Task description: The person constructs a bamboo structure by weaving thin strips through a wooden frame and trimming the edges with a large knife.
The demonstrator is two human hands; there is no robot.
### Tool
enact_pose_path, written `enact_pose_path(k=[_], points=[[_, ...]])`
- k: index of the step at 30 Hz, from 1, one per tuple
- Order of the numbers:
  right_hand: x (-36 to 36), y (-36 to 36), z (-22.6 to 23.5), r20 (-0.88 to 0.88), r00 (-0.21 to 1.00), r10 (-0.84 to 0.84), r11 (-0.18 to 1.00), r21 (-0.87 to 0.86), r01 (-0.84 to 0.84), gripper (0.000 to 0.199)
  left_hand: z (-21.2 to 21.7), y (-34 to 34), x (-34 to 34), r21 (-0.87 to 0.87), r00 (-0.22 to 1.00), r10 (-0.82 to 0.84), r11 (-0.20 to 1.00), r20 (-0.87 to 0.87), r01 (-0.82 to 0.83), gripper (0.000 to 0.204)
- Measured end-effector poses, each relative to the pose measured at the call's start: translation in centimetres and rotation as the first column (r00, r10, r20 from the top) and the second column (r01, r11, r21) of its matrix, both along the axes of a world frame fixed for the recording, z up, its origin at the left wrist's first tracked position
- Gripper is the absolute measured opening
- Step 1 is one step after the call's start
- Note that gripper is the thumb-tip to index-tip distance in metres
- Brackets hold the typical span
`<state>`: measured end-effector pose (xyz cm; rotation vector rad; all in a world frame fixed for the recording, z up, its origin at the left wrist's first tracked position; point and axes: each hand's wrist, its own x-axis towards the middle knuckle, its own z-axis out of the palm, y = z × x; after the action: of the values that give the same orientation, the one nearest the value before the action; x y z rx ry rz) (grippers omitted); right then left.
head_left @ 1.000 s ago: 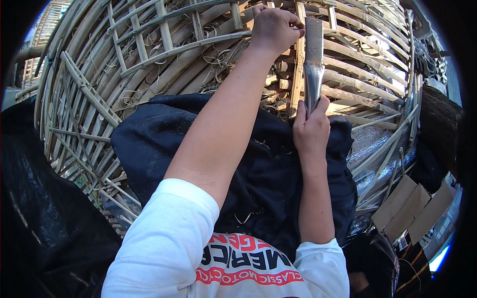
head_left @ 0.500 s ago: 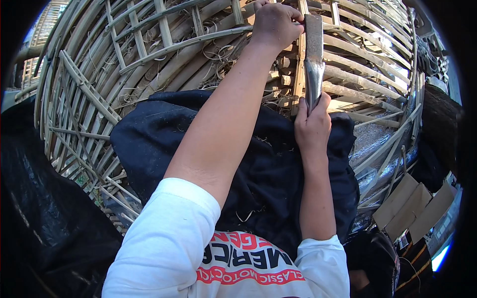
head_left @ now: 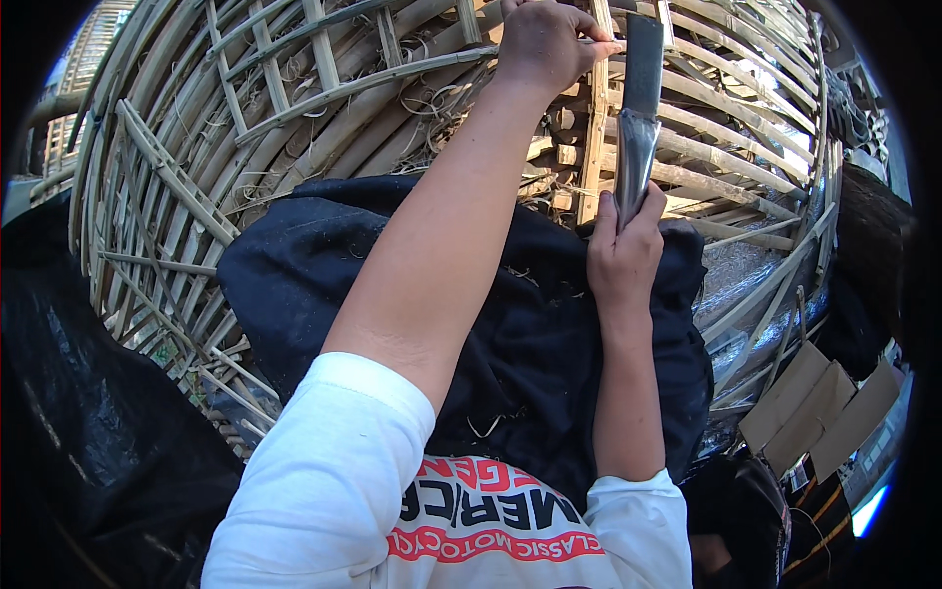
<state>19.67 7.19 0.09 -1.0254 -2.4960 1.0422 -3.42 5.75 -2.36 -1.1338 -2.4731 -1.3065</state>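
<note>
We see our left hand (head_left: 549, 39) stretched up to the top of the view, fingers curled shut on a thin bamboo strip (head_left: 595, 108) of the big woven frame (head_left: 294, 147). Whether the grip goes fully around the strip we cannot tell; the knuckles hide it. Our right hand (head_left: 623, 255) sits lower, fist closed tight around the handle of a knife (head_left: 638, 118). The blade points straight up, flat and dull grey, standing just right of the upright strip and close to the left hand's fingertips. Blade touching the strip or just beside it: cannot tell.

The frame is a curved lattice of split bamboo filling the upper view, loose fibres hanging in it. A dark cloth (head_left: 530, 344) covers our lap under both forearms. White shirt sleeves (head_left: 334, 471) at the bottom edge. Black sheet (head_left: 88, 432) at left. Flattened cardboard (head_left: 814, 412) at lower right, beside crinkled clear plastic (head_left: 746, 285).
</note>
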Motion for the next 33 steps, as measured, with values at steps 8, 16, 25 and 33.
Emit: enact_pose_path(k=[8,16,25,33], points=[[-0.5,0.4,0.5,0.018,1.000,0.003,1.000,0.020,-0.004,0.038,0.7,0.3,0.3,0.018,0.995,-0.030,0.999,0.091,0.028,0.017],[-0.5,0.3,0.9,-0.112,0.993,-0.041,0.991,-0.129,0.026,0.038,0.8,-0.2,0.2,-0.034,0.997,-0.036,0.999,-0.062,0.034,0.020],[-0.9,1.4,1.0,-0.161,0.984,-0.081,0.968,-0.248,0.039,0.040,1.1,-1.3,-0.8,-0.209,0.974,-0.227,0.954,-0.027,0.216,0.016],[-0.8,1.9,-0.4,-0.059,0.997,-0.042,0.983,-0.183,0.030,0.040,0.9,-2.3,0.0,-0.124,0.907,-0.128,0.989,-0.400,0.085,0.009]])
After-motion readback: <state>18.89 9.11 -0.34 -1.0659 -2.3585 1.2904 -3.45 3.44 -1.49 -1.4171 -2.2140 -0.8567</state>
